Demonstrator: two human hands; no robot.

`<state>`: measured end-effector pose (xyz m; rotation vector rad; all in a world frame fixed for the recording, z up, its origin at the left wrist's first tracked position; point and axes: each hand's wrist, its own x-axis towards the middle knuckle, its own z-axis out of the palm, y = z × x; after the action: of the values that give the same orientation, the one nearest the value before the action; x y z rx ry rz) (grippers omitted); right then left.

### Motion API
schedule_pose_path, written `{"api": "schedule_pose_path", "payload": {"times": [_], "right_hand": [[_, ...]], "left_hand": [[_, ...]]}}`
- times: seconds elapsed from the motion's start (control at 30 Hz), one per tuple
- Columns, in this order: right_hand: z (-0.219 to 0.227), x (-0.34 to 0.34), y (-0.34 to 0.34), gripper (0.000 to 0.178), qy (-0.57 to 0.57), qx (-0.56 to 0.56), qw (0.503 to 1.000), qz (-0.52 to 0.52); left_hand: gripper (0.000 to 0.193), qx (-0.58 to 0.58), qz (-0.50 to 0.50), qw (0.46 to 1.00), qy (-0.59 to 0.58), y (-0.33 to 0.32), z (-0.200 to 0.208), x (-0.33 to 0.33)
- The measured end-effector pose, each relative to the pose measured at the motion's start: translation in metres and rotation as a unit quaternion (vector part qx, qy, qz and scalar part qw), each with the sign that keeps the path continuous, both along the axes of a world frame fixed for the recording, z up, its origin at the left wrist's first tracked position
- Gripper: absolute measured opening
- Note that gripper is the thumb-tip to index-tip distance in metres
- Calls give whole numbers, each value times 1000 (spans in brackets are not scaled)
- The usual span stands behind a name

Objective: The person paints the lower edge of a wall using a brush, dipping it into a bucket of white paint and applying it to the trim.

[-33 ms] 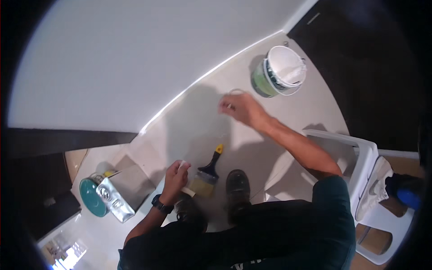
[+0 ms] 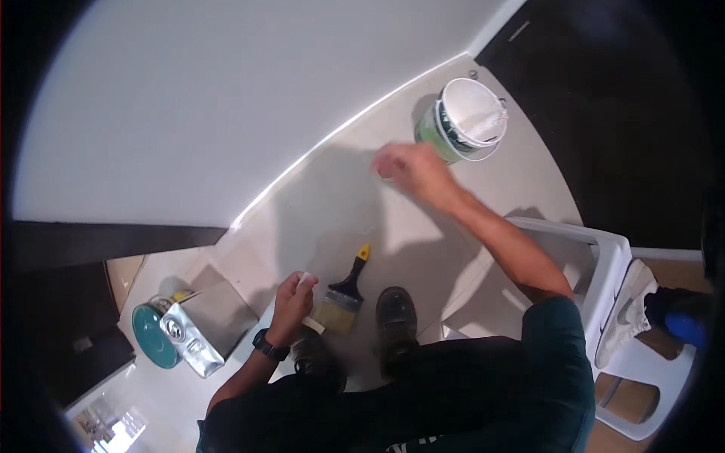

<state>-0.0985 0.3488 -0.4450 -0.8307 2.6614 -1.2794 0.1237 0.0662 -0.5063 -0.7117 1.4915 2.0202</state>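
My left hand (image 2: 293, 300), with a dark watch on its wrist, is closed, thumb and fingers pinching a small whitish piece. Just right of it a wide paintbrush (image 2: 344, 293) with a black and yellow handle lies on the floor, bristles toward my feet. A pale strip (image 2: 313, 325) shows beside the bristles. My right hand (image 2: 414, 171) is raised above the floor, left of a paint bucket (image 2: 433, 134) and apart from the left hand. Its fingers are curled and smeared by motion; what they hold, if anything, I cannot make out.
At left, a rectangular metal can (image 2: 192, 340) lies beside a round green lid (image 2: 155, 336). A white plastic stool (image 2: 608, 275) stands at right, with another person's white shoe (image 2: 627, 313) by it. A pale wall (image 2: 226, 98) runs along the far side, and a dark panel (image 2: 604, 136) at far right.
My right hand has moved slightly up, nearer the bucket. A thin ring shape above its fingers no longer shows there. The left hand keeps its pinch; the view has shifted slightly.
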Motion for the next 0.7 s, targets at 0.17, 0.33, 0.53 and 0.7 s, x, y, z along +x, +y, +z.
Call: {"api": "schedule_pose_path", "payload": {"times": [0.17, 0.33, 0.53, 0.7], "right_hand": [[54, -75, 124, 28, 164, 100, 923, -332], [-11, -94, 268, 32, 94, -32, 804, -586], [-100, -77, 230, 47, -318, -371, 747, -450], [-117, -92, 208, 51, -287, -514, 717, -374]], "left_hand": [[25, 1, -58, 998, 20, 2, -1, 2], [26, 21, -42, 999, 14, -6, 0, 10], [26, -32, -61, 998, 6, -12, -2, 13], [26, 3, -62, 998, -9, -1, 3, 6]]}}
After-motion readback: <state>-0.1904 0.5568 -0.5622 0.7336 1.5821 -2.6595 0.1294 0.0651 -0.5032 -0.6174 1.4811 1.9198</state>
